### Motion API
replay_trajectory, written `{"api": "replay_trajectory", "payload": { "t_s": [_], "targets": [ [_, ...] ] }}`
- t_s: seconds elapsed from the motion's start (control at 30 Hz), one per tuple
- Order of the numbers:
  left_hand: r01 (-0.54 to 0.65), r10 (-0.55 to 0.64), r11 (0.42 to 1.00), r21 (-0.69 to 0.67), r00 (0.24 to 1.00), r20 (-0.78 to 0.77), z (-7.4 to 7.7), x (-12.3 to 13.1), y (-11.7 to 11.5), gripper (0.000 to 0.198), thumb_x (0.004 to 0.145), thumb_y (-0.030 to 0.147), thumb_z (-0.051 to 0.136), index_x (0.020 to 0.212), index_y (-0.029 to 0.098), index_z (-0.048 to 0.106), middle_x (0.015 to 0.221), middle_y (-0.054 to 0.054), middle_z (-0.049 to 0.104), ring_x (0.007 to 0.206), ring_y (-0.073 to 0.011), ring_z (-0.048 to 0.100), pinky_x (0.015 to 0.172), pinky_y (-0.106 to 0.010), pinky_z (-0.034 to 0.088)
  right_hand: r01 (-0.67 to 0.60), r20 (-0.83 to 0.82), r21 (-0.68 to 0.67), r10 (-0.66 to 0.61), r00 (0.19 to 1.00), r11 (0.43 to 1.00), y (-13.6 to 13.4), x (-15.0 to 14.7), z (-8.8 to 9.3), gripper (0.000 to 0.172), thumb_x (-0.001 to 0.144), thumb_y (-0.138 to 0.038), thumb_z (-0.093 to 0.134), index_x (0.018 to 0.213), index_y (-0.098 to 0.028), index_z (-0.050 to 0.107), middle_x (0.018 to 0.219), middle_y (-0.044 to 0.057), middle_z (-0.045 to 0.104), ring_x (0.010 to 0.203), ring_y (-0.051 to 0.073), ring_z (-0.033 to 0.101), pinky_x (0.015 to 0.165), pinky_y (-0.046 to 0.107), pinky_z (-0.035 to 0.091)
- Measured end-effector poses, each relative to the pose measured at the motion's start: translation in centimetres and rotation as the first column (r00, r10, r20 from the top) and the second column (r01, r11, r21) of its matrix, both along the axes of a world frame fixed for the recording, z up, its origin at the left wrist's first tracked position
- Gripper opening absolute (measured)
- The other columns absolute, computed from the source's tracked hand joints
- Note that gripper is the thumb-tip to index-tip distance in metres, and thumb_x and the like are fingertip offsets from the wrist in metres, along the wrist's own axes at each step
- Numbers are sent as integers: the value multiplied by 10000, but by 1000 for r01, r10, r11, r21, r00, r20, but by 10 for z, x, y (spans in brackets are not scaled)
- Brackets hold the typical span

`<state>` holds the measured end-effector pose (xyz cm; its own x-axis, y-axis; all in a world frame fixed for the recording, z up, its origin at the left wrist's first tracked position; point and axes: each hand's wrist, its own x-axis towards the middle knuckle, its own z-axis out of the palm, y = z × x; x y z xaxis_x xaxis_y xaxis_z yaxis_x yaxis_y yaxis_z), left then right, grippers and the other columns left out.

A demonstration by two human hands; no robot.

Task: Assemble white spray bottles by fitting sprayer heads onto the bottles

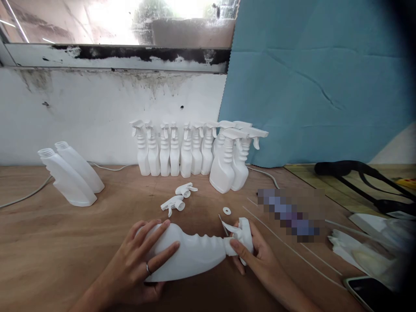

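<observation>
A white plastic bottle (195,258) lies on its side in the air above the table's near edge, its neck pointing right. My left hand (138,260) is wrapped round its wide base end, a ring on one finger. At the neck, my right hand (256,255) grips a white spray head (243,236), which sits against the bottle's mouth. Whether it is fully threaded on is hidden by the fingers. Just beyond the bottle lie two loose spray heads (173,204) and a small white ring (226,211).
Several white bottles with spray heads (186,160) stand along the wall. Two open bottles (73,182) stand at the left on the wooden table (29,242). Thin tubes (292,249), plastic bags (354,253), a phone (370,292) and a black strap (354,167) lie at the right.
</observation>
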<state>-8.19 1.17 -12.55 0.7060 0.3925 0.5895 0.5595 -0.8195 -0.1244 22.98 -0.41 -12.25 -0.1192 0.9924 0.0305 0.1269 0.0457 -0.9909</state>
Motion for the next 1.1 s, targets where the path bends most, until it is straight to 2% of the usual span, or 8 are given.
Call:
{"api": "replay_trajectory", "payload": {
  "t_s": [0.27,0.37,0.47,0.6,0.7,0.83,0.97,1.1],
  "targets": [
    [-10,10,1000,-14,1000,-5,-2,1,-1,757,684,205,658,1418,213,474,1559,-195,288,1302,-428,412,1006,-622,350,39,-76,10,-38,996,999,0,1,-3,455,850,-496,667,1145,-248,425,930,27,666,619,135,602,557,262,478],
    [-3,3,1000,-13,1000,-6,-2,1,-1,760,686,210,655,1422,220,468,1556,-192,291,1310,-422,401,1010,-617,345,28,-81,6,-27,996,1000,0,1,-3,421,880,-473,643,1151,-249,412,785,-25,651,507,103,551,516,243,451],
    [-3,3,1000,-17,1000,-2,-2,1,-1,756,687,206,657,1420,208,473,1549,-203,294,1303,-430,402,1000,-624,344,45,-94,10,-44,995,999,0,0,-3,499,853,-472,680,1196,-248,396,898,7,670,592,122,612,568,257,486],
    [20,-21,999,-24,1000,-3,-2,3,-2,748,692,209,649,1418,194,472,1547,-212,284,1304,-437,393,989,-627,344,73,-118,-21,-75,990,997,1,-1,-3,490,851,-520,656,1174,-256,398,762,-41,630,435,88,524,423,217,390],
    [11,-11,999,-30,1000,1,-2,4,-2,750,693,212,652,1421,199,469,1547,-204,287,1309,-432,389,993,-620,342,86,-130,5,-85,988,996,1,-1,-2,584,804,-489,723,1220,-265,379,918,10,674,637,137,636,563,252,489],
    [22,-22,999,-28,1000,21,-1,5,-2,755,682,191,649,1416,202,473,1552,-197,283,1318,-428,384,1002,-618,340,91,-132,-43,-96,987,995,1,-1,0,547,837,-523,672,1212,-263,370,705,-43,633,499,122,576,463,225,429],
    [12,-12,1000,-18,1000,-6,-1,4,-2,745,695,204,640,1420,201,468,1553,-203,280,1315,-425,386,998,-618,343,67,-140,2,-66,988,998,1,0,3,692,763,-476,764,1283,-292,346,938,18,655,689,157,622,532,242,478],
    [28,-27,999,-42,1000,10,0,5,-4,744,685,200,637,1412,199,476,1539,-213,294,1303,-429,401,992,-622,351,170,-92,-90,-178,980,981,-3,-4,7,592,770,-523,736,1210,-282,422,720,-53,570,511,111,504,461,225,415]
  ]
}}
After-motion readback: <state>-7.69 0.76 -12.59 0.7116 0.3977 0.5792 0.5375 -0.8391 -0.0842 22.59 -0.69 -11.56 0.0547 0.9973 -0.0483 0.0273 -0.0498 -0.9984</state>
